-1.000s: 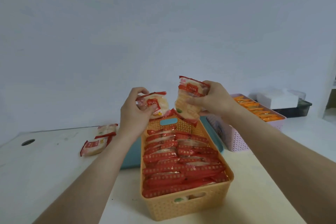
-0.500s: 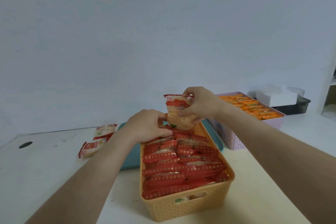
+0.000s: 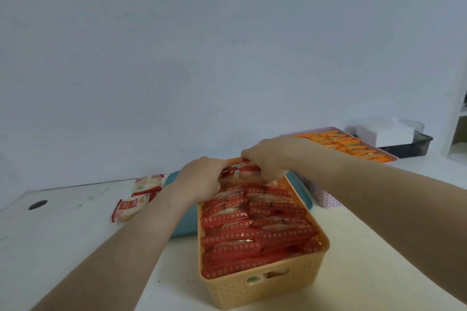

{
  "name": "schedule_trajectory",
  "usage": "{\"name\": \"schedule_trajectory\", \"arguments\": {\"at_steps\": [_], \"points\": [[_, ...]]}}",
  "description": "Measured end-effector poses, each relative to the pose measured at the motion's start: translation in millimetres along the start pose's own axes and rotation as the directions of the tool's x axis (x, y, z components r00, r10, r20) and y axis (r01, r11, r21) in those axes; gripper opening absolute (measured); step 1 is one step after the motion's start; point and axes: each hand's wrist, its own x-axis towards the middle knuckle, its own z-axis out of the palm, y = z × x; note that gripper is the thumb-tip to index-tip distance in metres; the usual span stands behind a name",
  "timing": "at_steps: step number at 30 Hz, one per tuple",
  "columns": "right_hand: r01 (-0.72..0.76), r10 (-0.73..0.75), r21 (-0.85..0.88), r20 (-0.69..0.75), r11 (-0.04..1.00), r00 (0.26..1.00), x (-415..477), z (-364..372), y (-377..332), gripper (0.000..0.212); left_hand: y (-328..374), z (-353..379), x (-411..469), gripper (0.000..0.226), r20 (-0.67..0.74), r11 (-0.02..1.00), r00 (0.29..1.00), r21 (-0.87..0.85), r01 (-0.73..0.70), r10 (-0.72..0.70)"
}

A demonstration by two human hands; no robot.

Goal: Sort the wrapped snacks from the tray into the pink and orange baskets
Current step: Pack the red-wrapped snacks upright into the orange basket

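Nearest, an orange lattice-walled plastic basket (image 3: 262, 288) stands on the white table (image 3: 63, 247). It is packed with rows of red dotted-wrapper snack packets (image 3: 252, 232) set on edge. Both hands meet at its far end, over the last row. The left hand (image 3: 202, 180) curls its fingers over a red-and-clear packet (image 3: 227, 175). The right hand (image 3: 267, 159) pinches a second packet (image 3: 249, 172) just beside it. A flat teal plastic tray (image 3: 180, 225) shows on both sides of the basket's far half. Left of the tray, two loose red-and-white packets (image 3: 126, 208) lie flat on the table. Further right, a pink lattice basket (image 3: 328, 200) holds orange-wrapped snacks (image 3: 353, 147). Beyond it a white box (image 3: 386, 134) sits in a dark bin (image 3: 418, 146).
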Motion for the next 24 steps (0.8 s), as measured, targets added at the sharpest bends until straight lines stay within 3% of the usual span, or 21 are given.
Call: {"name": "schedule_trajectory", "arguments": {"at_steps": [3,6,10,13,15,17,20,22,24], "points": [[-0.02,0.014,0.04,0.141,0.999,0.99,11.5,19.8,-2.6,0.036,-3.0,-0.7,-1.4,0.031,-0.067,0.987,0.996,-0.157,0.041,-0.052],[-0.022,0.02,0.137,0.023,0.99,1.0,12.3,28.9,3.5,0.026,-6.8,-2.5,-3.9,0.027,-0.117,0.983,0.991,-0.18,0.037,-0.058],[-0.052,0.074,0.14,-0.159,0.989,0.984,7.8,25.2,5.8,0.026,-2.3,-6.1,-3.8,0.044,0.037,0.982,0.999,-0.188,0.033,-0.026],[-0.094,0.101,0.043,-0.219,0.995,0.97,5.7,22.6,-1.5,0.031,5.1,-3.5,1.5,0.033,0.054,1.0,0.998,0.019,0.017,-0.018],[-0.112,0.107,-0.016,-0.203,0.994,0.973,5.6,24.3,-4.2,0.014,7.6,-2.7,5.6,0.027,0.058,0.987,0.998,0.163,-0.007,-0.003],[-0.113,0.1,-0.06,-0.187,0.992,0.977,7.1,25.4,-5.5,0.003,5.1,-3.7,7.1,0.031,0.132,0.988,0.991,0.155,-0.008,-0.013],[-0.105,0.105,0.019,-0.046,0.994,0.993,6.9,21.6,-3.6,0.019,-3.4,-5.5,0.8,0.039,0.197,0.997,0.98,-0.081,0.019,-0.003],[-0.109,0.107,0.122,0.022,0.987,0.994,4.5,11.9,-0.1,0.037,-13.7,-6.1,-11.7,0.038,0.043,0.936,0.999,-0.35,0.03,-0.016],[-0.092,0.106,0.284,-0.033,0.954,0.994,-1.0,-6.8,0.6,0.051,-31.6,-7.0,-26.2,0.028,-0.179,0.852,0.974,-0.522,0.029,-0.142]]}}
